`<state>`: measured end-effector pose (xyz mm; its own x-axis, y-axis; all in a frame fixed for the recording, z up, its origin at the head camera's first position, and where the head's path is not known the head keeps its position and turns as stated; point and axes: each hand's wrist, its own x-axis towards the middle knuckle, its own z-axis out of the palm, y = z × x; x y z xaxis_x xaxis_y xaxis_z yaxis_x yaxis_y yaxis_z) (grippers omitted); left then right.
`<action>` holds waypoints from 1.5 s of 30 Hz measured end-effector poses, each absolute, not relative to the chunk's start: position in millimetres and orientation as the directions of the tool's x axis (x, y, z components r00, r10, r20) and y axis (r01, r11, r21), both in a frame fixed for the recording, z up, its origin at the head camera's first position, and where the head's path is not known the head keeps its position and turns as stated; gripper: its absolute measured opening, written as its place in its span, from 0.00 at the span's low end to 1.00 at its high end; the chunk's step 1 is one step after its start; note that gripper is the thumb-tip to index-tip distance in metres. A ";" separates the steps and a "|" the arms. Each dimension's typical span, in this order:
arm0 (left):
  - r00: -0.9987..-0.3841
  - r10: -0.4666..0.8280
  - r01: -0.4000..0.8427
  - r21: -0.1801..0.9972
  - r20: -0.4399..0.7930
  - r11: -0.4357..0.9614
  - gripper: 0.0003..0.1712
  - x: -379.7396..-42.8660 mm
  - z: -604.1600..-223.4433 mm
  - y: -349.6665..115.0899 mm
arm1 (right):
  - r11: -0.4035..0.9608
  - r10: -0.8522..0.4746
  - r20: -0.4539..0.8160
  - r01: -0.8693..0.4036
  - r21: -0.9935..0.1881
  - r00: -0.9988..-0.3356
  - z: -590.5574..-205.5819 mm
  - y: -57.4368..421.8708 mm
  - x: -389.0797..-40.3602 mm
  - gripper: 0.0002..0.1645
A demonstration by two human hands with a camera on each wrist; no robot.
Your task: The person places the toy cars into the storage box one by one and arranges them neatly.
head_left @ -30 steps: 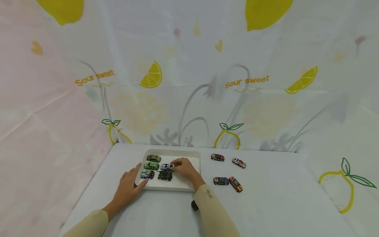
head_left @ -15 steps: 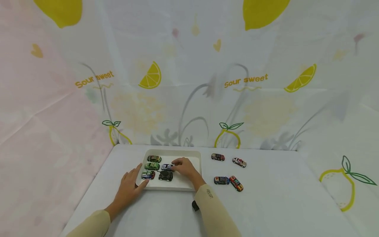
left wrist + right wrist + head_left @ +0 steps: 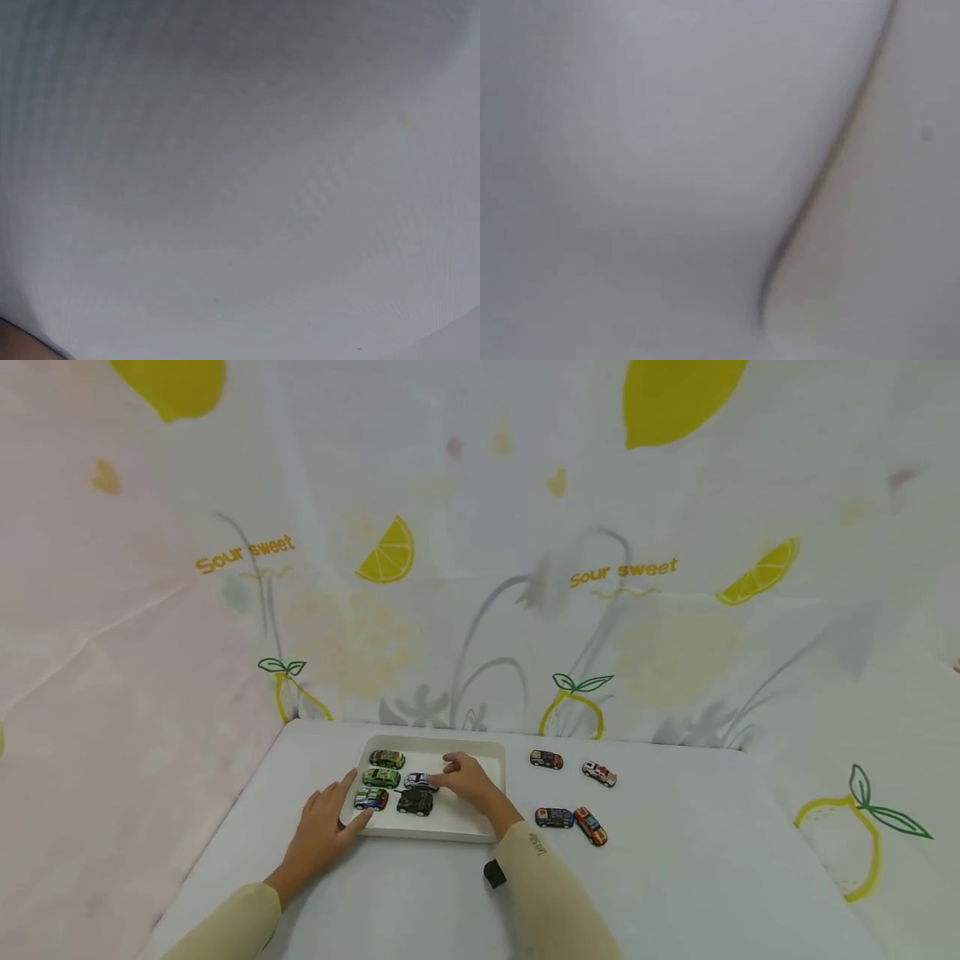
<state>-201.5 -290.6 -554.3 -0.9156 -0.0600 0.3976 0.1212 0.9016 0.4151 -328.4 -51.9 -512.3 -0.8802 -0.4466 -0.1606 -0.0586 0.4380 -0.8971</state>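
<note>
A white tray (image 3: 457, 832) holds several toy cars on its left side. My right hand (image 3: 471, 781) is inside the tray, thumb at the right end of a white-and-blue toy car (image 3: 417, 781), with the index finger raised apart from it. Just in front of that car sits a black toy vehicle (image 3: 415, 802). Along the left wall stand a camouflage car (image 3: 387, 759), a green car (image 3: 381, 778) and a green, white and blue car (image 3: 371, 799). My left hand (image 3: 321, 827) rests with extended fingers at the tray's left edge. Both wrist views give only blurred pale surfaces.
Right of the tray, a dark red car (image 3: 546, 759) and a white-and-red car (image 3: 599, 773) lie at the back. Nearer are a blue car (image 3: 553, 817) and a red-and-yellow car (image 3: 590, 826), side by side. A small black object (image 3: 494, 874) shows beside the right sleeve.
My right index finger has lifted away from the white-and-blue car, where fingers and thumb were together before. The left hand stays at the tray's edge. The head view has shifted slightly.
</note>
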 end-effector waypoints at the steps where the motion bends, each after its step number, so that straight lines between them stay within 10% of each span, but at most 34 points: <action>1: -0.917 -0.058 0.123 0.418 0.395 0.900 0.44 -202.2 -553.5 -290.4 | 0.454 -0.442 -0.146 -0.080 -0.887 -0.885 -509.3 -49.6 -328.3 0.39; 16: -0.930 -0.066 0.104 0.431 0.362 0.896 0.44 -203.6 -554.1 -290.9 | 0.715 -0.476 0.183 -0.500 -0.489 -0.860 -467.5 -6.7 -333.0 0.48; 34: -0.932 -0.057 0.111 0.433 0.357 0.895 0.43 -203.1 -556.9 -288.1 | 0.812 -0.515 0.226 -0.555 -0.180 -0.827 -479.0 64.9 -338.7 0.57; 45: -0.939 -0.065 0.095 0.436 0.337 0.895 0.44 -202.7 -557.1 -289.8 | 0.809 -0.519 0.193 -0.551 -0.203 -0.833 -480.0 90.3 -325.6 0.55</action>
<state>-202.7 -289.8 -557.1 -0.9393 -0.0645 0.3370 0.0949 0.8950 0.4358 -325.6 90.3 -480.0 -0.8329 -0.5186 0.1931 -0.5511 0.8093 -0.2035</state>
